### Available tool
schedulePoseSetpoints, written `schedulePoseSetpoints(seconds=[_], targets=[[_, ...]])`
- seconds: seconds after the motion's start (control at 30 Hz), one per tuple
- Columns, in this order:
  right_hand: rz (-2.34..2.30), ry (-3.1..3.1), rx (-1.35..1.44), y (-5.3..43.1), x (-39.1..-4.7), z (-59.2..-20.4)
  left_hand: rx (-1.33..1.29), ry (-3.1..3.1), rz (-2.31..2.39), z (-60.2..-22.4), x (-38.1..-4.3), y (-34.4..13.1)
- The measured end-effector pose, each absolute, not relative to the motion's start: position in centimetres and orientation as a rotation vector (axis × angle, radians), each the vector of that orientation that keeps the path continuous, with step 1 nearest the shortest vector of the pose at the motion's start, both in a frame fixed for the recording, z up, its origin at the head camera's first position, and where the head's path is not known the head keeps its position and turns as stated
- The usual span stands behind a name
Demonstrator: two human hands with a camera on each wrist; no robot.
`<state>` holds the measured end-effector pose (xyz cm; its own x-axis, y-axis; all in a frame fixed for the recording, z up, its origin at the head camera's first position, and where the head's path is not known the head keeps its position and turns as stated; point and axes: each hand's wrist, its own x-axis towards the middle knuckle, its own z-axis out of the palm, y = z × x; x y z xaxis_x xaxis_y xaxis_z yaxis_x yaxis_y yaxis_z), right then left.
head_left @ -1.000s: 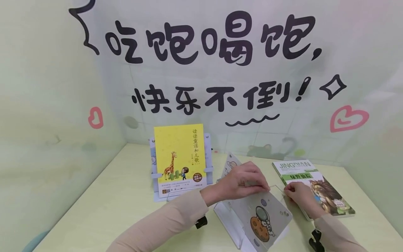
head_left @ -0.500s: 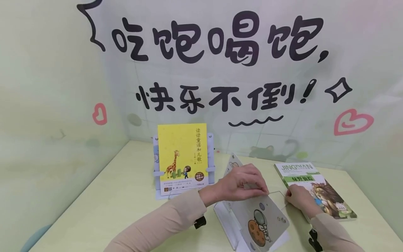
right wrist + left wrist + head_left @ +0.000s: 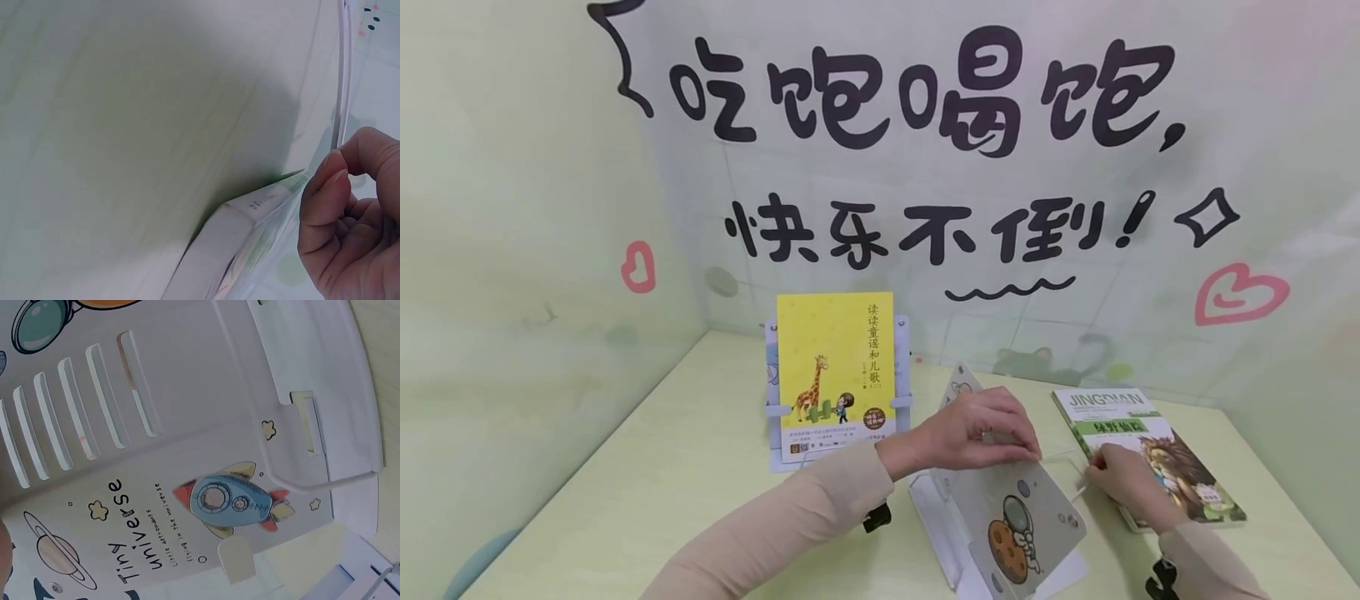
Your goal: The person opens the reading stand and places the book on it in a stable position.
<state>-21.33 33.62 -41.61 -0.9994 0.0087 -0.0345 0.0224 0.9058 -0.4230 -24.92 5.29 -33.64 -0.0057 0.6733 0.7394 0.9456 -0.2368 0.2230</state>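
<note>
One stand (image 3: 1018, 521) | left hand (image 3: 979, 429) pinches its top edge, right hand (image 3: 1122, 477) its wire (image 3: 344, 75) | light, stiff, I judge; hold by edges

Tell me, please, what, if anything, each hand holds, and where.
Left hand: printed stand, by its upper edge; right hand: thin rod, pinched near a bend.

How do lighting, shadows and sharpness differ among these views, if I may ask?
Head view: even light, wall lettering crisp; left wrist view: greyish and dimmer, yet the rocket print on the stand is clear; right wrist view: a broad, soft shadow across the table, right hand fairly sharp, lettering on the book too blurred to read.
</note>
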Motion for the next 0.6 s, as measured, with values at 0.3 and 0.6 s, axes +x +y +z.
schedulePoseSetpoints(seconds=[0.3, 0.6], targets=[[-0.793, 2.988, 0.107, 35.3, -20.6, -41.5, -1.937, -1.662, -1.039, -33.3, -25.6, 5.4], [-1.093, 2.839, 0.258, 36.4, -19.8, -42.0, -1.863, -1.738, -1.091, -33.9, -26.9, 5.2]])
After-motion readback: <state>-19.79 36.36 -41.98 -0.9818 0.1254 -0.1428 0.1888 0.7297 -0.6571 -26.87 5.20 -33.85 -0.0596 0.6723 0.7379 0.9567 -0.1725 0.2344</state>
